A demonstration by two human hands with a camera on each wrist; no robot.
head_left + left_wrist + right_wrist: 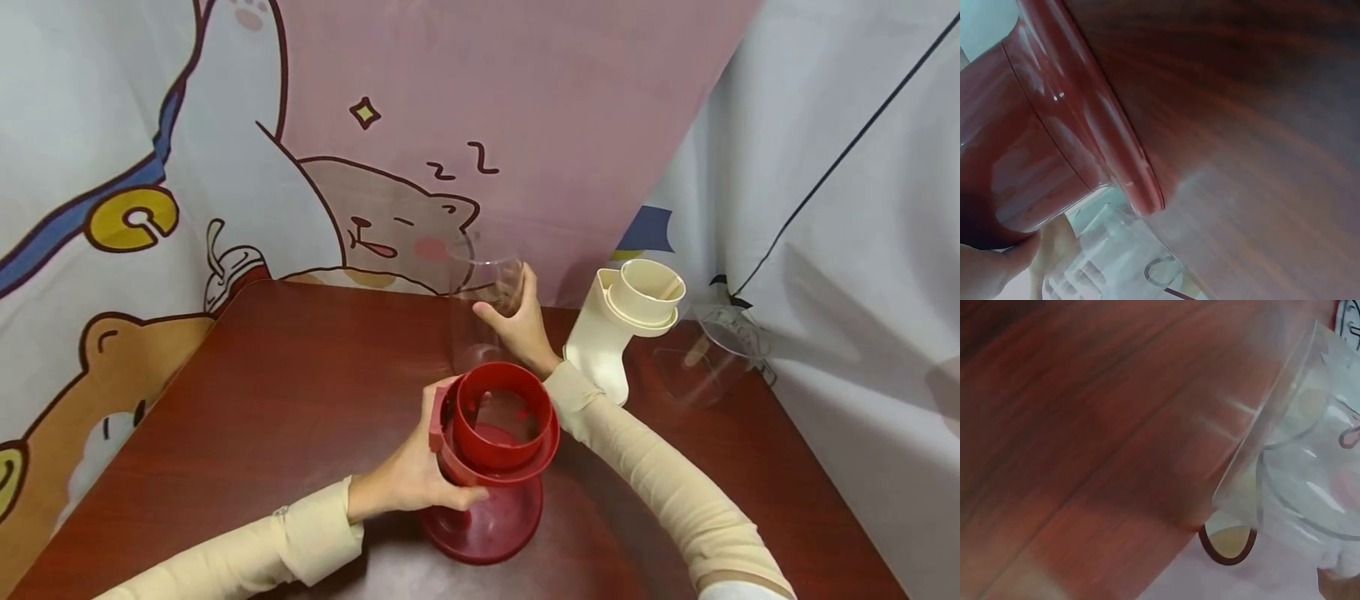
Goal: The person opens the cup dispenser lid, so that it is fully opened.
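Observation:
In the head view my left hand (405, 475) grips a red plastic dispenser-like stand (467, 473), thumb on its near side. The stand is upright on the table, with a round collar on top and a wide round foot (506, 537). Its side fills the left of the left wrist view (1035, 156). Farther back, my right hand (525, 325) holds a clear plastic cylinder (471, 333) from its right side, thumb toward me. That cylinder stands upright just behind the red stand, its wall (1291, 462) showing in the right wrist view.
A cream stand (600, 333) of similar shape is right of my right forearm. Beyond it, at the right table edge, is another clear container (705, 367). Printed cloth (525, 108) hangs behind and beside the brown table (300, 375).

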